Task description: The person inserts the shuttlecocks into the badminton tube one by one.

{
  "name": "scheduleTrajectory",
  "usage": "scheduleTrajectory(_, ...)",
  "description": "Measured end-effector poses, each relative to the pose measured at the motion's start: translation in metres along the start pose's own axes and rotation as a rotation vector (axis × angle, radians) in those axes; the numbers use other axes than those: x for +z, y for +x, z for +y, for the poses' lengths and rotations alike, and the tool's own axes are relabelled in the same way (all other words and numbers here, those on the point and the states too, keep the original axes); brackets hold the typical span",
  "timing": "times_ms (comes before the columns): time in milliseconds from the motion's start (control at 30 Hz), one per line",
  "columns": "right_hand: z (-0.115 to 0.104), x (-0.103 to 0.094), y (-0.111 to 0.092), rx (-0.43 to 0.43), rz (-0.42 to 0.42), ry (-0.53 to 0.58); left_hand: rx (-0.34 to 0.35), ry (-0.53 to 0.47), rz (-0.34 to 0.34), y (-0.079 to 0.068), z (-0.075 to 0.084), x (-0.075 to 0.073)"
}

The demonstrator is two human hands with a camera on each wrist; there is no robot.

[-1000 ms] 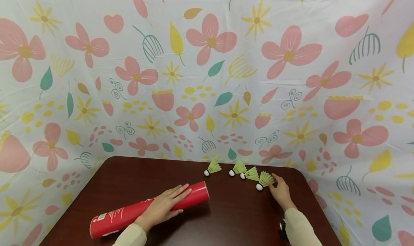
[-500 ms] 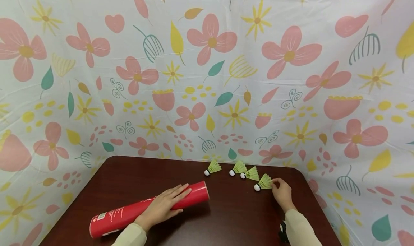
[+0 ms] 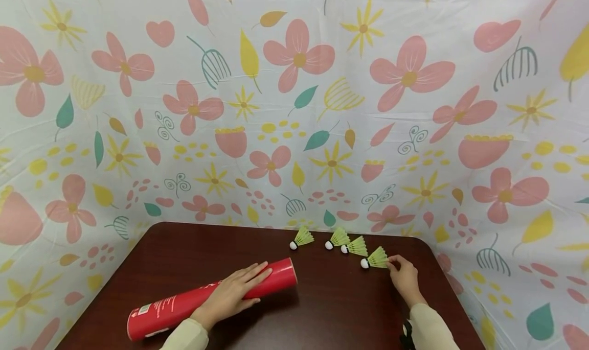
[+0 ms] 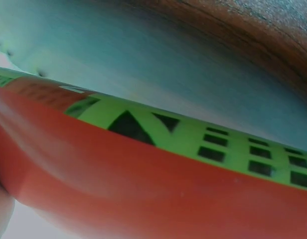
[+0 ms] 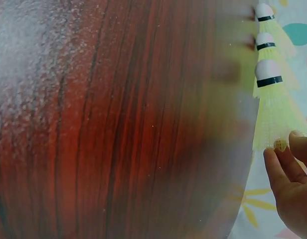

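A long red tube (image 3: 175, 309) with white print lies slantwise on the dark table. My left hand (image 3: 230, 294) rests across its top with fingers stretched out and thumb apart on the near side. In the left wrist view, the tube's red wall (image 4: 143, 184) and a green band with black marks fill much of the picture. My right hand (image 3: 406, 278) pinches the skirt edge of the nearest yellow shuttlecock (image 3: 375, 258) between thumb and fingers. That shuttlecock (image 5: 275, 109) has a white head with a black ring, pointing away from the hand in the right wrist view.
Two more shuttlecocks, the middle one (image 3: 355, 246) and the one behind it (image 3: 337, 238), lie close together to its left. Another shuttlecock (image 3: 301, 238) lies farther left, near the back edge. The brown table (image 3: 331, 309) meets a flower-printed cloth (image 3: 285, 110) behind.
My right hand has shifted slightly right and turned. The shuttlecock it pinches has moved a little left and swung so its head points more to the left. The left hand and tube stay put.
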State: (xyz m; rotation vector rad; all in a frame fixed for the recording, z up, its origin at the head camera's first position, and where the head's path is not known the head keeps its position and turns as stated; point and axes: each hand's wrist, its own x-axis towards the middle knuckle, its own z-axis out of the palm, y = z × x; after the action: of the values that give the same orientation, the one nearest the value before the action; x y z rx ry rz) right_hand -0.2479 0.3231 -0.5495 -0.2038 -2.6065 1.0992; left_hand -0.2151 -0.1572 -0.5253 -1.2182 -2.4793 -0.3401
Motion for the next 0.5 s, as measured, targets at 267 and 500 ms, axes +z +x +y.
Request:
scheduleTrajectory(267,-0.004,0.000,-0.003,-0.073,0.061,-0.011,-0.003,0.001,-0.011,0.000,-0.001,0.001)
scheduleTrajectory(500,-0.021,0.005,-0.003,-0.167,0.152,0.019,-0.002,-0.003,-0.008,0.002,-0.001,-0.001)
